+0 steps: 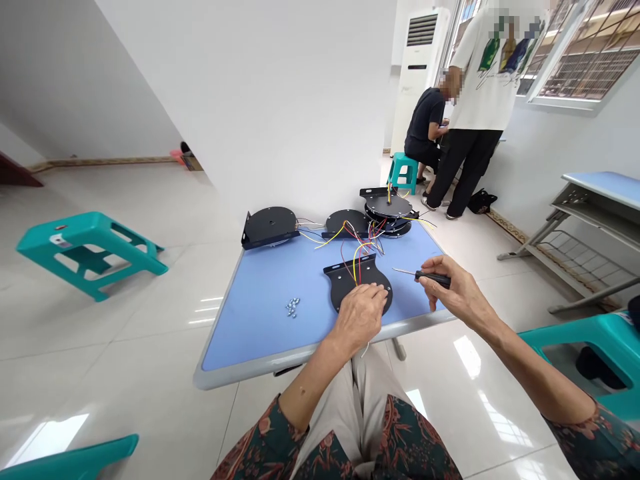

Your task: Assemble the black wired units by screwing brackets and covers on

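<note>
My left hand (361, 313) rests on a black round plate with a bracket end (350, 277) lying near the front edge of the blue table (260, 320). Its fingers are curled and press on the plate's near part. Red and yellow wires (356, 257) run from the plate toward the back. My right hand (453, 290) hovers just right of the plate, closed on a black-handled screwdriver (425, 275) whose metal tip points left. A small heap of silver screws (293, 307) lies to the left of the plate.
More black round plates (270, 227) and a wired stack (389, 210) sit along the table's far edge. Teal stools stand left (87, 250) and right (595, 340). Two people (480, 100) work at the back right near a grey desk frame (585, 220).
</note>
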A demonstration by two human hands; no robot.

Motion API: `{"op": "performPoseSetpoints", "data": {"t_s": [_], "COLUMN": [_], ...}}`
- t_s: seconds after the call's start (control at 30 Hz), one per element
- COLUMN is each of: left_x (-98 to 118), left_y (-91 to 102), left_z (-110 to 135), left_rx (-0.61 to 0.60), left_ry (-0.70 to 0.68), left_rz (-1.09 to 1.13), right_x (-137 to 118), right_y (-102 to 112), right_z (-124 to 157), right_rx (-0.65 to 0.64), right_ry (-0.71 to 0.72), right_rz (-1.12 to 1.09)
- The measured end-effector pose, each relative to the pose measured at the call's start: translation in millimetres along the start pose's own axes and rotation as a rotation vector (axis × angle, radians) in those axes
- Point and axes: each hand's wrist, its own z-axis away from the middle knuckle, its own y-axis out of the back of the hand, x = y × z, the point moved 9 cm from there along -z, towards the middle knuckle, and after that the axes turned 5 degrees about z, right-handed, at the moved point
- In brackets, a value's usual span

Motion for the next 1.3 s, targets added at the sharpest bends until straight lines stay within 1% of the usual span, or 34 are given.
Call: {"op": "performPoseSetpoints", "data": {"t_s": [0.07, 0.13, 0.2, 0.3, 0.43, 0.57, 0.63, 0.7, 0.8, 0.87, 1.0, 1.2, 1.3], "left_x": [-5.3, -8.8, -9.1, -9.6, -13.4, -17.6, -18.7, -18.8, -18.3, -17.8, -15.6, -12.1, -11.6], "left_y": [-2.9, -5.3, -6.5, -6.9, -10.7, -15.1, -16.3, -17.2, -17.5, -17.1, -16.9, -17.6, -19.8], "left_z": [-3.9, -7.0, -10.3, -15.8, -22.3, -24.9, -24.9, -24.8, -25.2, -25.9, -27.6, -27.9, -28.3], "left_rx": [-0.01, -0.03, -0.044, -0.049, -0.091, -0.142, -0.153, -0.157, -0.148, -0.138, -0.124, -0.096, -0.108], "left_ry": [0.075, 0.126, 0.135, 0.133, 0.159, 0.208, 0.223, 0.221, 0.205, 0.194, 0.161, 0.1, 0.08], "left_rz": [-0.037, -0.069, -0.085, -0.099, -0.124, -0.121, -0.115, -0.118, -0.12, -0.121, -0.148, -0.189, -0.203], "right_x": [-1.1, 1.4, 6.0, 13.7, 19.8, 20.2, 20.4, 21.8, 20.1, 14.7, 4.6, -7.5, -12.6], "right_y": [-0.9, -5.7, -8.4, -8.1, -8.2, -4.7, -3.0, -0.2, 3.2, 1.0, -7.5, -13.7, -14.8], "right_z": [3.0, 4.5, 5.2, 4.9, 2.3, -1.3, -2.4, -2.2, 1.2, 3.8, 5.6, 7.9, 11.8], "right_rx": [0.012, -0.015, -0.019, 0.016, 0.01, 0.014, 0.038, 0.1, 0.226, 0.276, 0.292, 0.303, 0.311], "right_ry": [-0.02, -0.039, -0.049, -0.058, -0.075, -0.105, -0.111, -0.102, -0.033, 0.043, 0.164, 0.27, 0.318], "right_rz": [-0.05, -0.026, 0.015, 0.02, -0.064, -0.233, -0.288, -0.257, -0.066, 0.058, 0.139, 0.224, 0.259]}}
